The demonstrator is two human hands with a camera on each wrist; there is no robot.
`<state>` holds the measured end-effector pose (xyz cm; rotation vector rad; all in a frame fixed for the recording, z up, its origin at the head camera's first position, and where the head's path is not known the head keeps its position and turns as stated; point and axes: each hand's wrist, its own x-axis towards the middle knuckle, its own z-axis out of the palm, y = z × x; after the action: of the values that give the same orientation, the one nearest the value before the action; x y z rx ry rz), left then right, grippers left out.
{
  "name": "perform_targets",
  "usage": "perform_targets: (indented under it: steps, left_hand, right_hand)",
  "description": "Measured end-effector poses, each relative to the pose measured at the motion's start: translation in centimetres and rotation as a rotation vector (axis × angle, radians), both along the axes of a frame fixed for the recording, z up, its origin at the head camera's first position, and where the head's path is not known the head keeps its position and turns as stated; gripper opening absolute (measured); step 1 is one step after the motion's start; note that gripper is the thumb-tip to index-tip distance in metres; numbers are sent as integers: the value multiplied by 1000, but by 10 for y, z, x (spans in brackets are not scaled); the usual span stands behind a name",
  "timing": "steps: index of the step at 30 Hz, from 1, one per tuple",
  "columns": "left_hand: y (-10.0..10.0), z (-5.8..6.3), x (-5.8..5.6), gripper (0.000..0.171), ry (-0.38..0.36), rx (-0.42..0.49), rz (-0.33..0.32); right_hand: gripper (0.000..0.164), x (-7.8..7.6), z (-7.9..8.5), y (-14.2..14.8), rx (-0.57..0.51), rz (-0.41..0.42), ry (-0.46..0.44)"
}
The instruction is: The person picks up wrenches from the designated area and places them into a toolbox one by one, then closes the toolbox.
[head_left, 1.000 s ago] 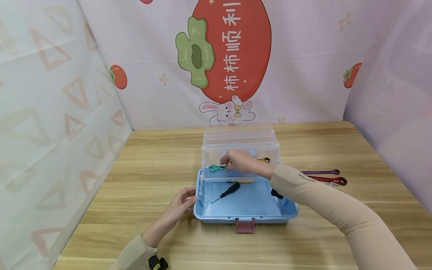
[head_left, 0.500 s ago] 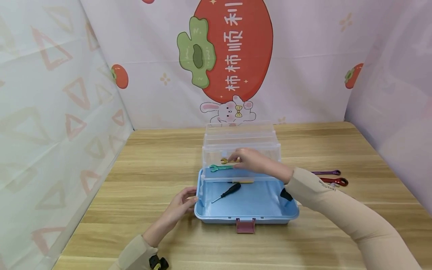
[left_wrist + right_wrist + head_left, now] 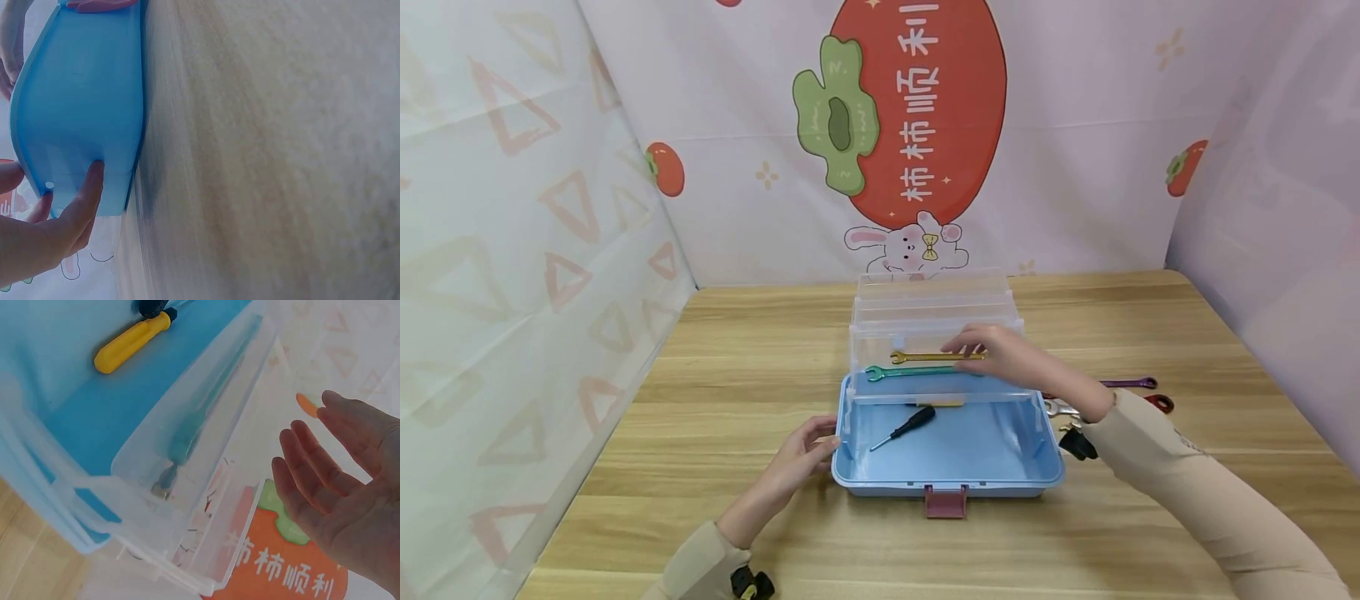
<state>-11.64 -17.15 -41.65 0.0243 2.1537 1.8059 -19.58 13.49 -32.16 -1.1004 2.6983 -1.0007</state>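
My left hand holds the left end of the blue toolbox, with fingertips on its outer wall and the thumb at the rim. My right hand hovers over the raised clear tray, its fingers loosely extended around nothing, as the right wrist view shows. In that tray lie a green wrench and, behind it, a gold wrench, both partly hidden by the right hand. A black-handled screwdriver lies on the box floor, near a yellow-handled screwdriver.
Right of the box lie a purple wrench, a red wrench and a silver wrench, partly behind the right arm. The clear lid stands raised at the back. A pink latch hangs at the box front.
My right hand has moved right along the tray, uncovering more of the gold and green wrenches. The gold wrench now lies farther left, behind the green one. My left hand stays on the toolbox.
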Motion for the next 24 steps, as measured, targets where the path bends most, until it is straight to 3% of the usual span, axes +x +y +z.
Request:
perform_targets:
  steps: [9, 24]
  left_hand:
    - [-1, -2, 0, 44, 4, 3, 9]
    - [-1, -1, 0, 44, 8, 2, 0]
  right_hand:
    - [27, 7, -6, 31, -53, -28, 47]
    - [25, 22, -17, 69, 2, -166, 56]
